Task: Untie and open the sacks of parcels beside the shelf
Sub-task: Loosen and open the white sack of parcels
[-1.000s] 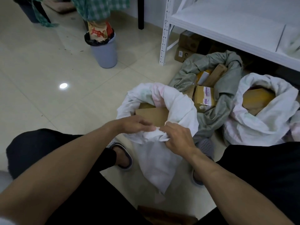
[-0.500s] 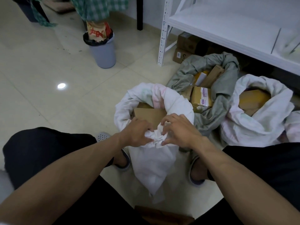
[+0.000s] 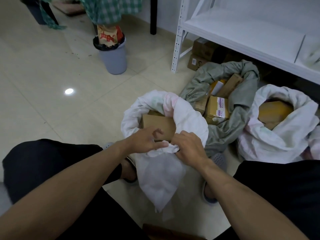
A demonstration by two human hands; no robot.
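Note:
A white sack (image 3: pixel 161 177) stands on the floor between my knees, its mouth rolled down and open over a brown cardboard box (image 3: pixel 158 124). My left hand (image 3: pixel 147 140) and my right hand (image 3: pixel 189 147) both pinch the bunched near rim of this sack. Behind it lies a grey-green sack (image 3: pixel 223 130), open, with several taped parcels (image 3: pixel 217 110) inside. To the right a second white sack (image 3: pixel 277 141) is open over a yellow-brown parcel (image 3: pixel 275 110).
A white metal shelf (image 3: pixel 242 30) stands at the upper right with cardboard boxes (image 3: pixel 200 54) under it. A grey waste bin (image 3: pixel 113 57) with a black liner stands on the tiled floor at centre left. A cloth-covered table's dark legs are beyond it.
Both hands slid forward along the near rim of the white sack, bunching the fabric lower. The brown box inside shows more.

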